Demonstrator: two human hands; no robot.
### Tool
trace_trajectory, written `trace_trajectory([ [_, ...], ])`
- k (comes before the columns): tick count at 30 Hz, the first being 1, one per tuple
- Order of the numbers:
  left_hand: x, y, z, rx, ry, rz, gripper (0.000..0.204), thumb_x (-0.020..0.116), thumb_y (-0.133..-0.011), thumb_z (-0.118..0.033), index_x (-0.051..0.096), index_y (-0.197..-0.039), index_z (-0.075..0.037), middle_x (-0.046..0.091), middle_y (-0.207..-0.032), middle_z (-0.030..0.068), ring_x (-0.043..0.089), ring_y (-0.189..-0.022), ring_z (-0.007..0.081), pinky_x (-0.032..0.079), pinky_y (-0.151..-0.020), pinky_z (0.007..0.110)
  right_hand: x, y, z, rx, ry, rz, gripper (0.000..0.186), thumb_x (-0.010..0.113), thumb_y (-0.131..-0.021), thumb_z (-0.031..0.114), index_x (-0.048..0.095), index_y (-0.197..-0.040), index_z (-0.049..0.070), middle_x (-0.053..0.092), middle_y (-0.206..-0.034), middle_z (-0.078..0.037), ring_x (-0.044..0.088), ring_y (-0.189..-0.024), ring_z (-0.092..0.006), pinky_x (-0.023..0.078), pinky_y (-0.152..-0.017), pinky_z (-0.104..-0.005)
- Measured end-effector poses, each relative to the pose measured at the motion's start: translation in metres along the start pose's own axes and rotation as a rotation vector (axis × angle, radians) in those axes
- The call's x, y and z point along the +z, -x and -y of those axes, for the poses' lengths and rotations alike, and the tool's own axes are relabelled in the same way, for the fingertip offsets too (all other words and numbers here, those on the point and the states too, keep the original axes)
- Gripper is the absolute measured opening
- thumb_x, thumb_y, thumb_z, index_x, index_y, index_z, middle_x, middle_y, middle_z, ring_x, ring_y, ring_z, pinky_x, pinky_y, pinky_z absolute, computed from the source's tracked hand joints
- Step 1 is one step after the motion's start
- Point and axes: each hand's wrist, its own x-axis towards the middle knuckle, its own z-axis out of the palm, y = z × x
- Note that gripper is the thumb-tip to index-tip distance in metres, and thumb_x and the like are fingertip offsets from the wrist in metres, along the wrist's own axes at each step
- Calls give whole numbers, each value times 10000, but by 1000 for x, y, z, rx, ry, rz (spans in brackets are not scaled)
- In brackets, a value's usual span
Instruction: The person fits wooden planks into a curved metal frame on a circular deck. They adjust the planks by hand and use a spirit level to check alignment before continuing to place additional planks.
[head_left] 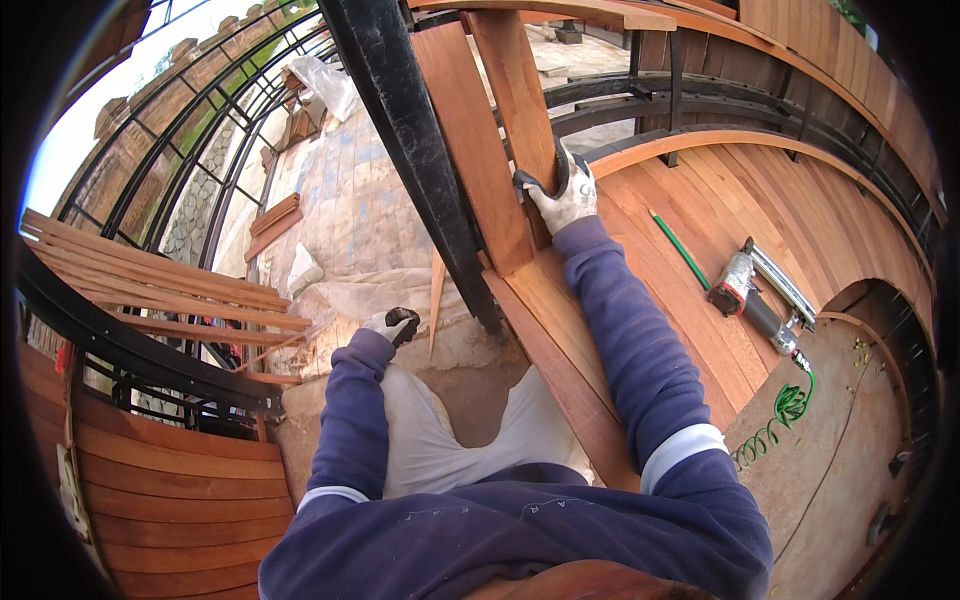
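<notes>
1. While the right hand (562, 192) grips the reddish wooden plank (518, 95) across its width, thumb at the left edge and fingers at the right, that plank lies near the black metal beam (405, 150), well forward of the person's knees.
2. Just to its left, a second plank (470, 140) lies lengthwise between it and the beam; neither looks fastened, though fixings are too small to make out.
3. The left hand (393, 325) is curled near a thin wood sliver (437, 295), apart from it; whether its fingers pinch anything I cannot tell.
4. To the right, the curved slatted desk (730, 190) is covered with boards fitted side by side, so most of that surface seems done. Its edge by the beam, where the loose planks lie, appears left to finish.
5. On the desk rest a green pencil (680, 250) and a pneumatic nailer (737, 280), both unheld, with a green coiled hose (792, 403) trailing from the nailer.
6. Farther out, at left, lies a bundle of long wooden strips (160, 270), apparently not yet fitted.
</notes>
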Motion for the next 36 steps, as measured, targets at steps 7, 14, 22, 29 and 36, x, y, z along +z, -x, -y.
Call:
trace_trajectory([
  [7, -1, -5, 10, 16, -104, -50, 278, 610, -950, -206, 662, -1140, -10, 709, -942, 69, 660, -805, 144, 531, -716, 286, -4, -2, 6, 11, -17, 48, 756, 814, -742, 287, 489, -1373, 28, 594, -1223, -238, 544, -1149, -407, 434, -1006, -458],
  [14, 26, 22, -95, 220, -7, -335, 276, 626, -937, -189, 673, -1174, -55, 701, -895, 29, 624, -746, 85, 494, -649, 239, 7, -1, -5, 38, -44, 33, 904, 788, -744, 466, 412, -1429, 11, 598, -1266, -229, 521, -1226, -373, 333, -1101, -458],
  [22, 72, -46, -183, 526, 55, -377, 236, 716, -884, -158, 649, -1047, -1, 699, -923, 54, 619, -777, 103, 506, -704, 249, 8, 3, -10, 26, -45, 33, 873, 792, -742, 467, 437, -1420, 47, 585, -1282, -229, 499, -1213, -426, 374, -1065, -482],
  [29, 97, -40, -196, 351, -229, -484, 514, 798, -757, -403, 645, -1015, 14, 721, -872, 138, 706, -810, 247, 537, -733, 357, 12, 4, -14, 9, -9, 41, 920, 785, -744, 486, 391, -1451, 49, 561, -1319, -229, 476, -1244, -426, 347, -1089, -480],
  [36, 109, -55, -181, 400, -104, -508, 569, 800, -748, -305, 625, -1156, 51, 716, -874, 157, 706, -826, 281, 547, -773, 353, 6, 4, -11, -32, 53, -11, 817, 802, -762, 371, 451, -1413, 25, 589, -1216, -236, 540, -1154, -397, 423, -1016, -454],
])
